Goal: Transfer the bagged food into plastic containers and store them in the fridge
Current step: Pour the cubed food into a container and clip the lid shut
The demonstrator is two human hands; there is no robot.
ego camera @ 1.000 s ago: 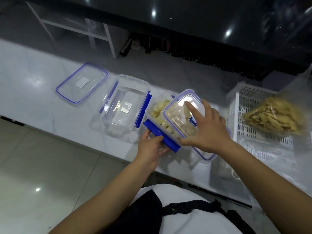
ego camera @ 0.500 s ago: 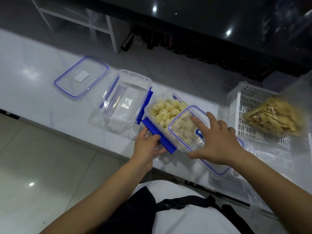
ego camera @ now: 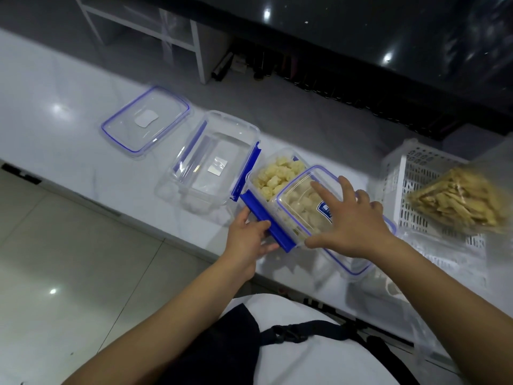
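The right hand (ego camera: pixel 351 222) covers much of the lid (ego camera: pixel 311 201), fingers spread flat on it, an open grip. The lid lies askew over the filled container (ego camera: pixel 273 176), its long axis running from far left to near right, near end overhanging the worktop (ego camera: pixel 69 140) edge. The left hand (ego camera: pixel 247 240) pinches the blue clasp (ego camera: pixel 266 219).

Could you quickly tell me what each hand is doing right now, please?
Left hand: grips the blue clip of the filled container.
Right hand: open, fingers spread flat on the lid.
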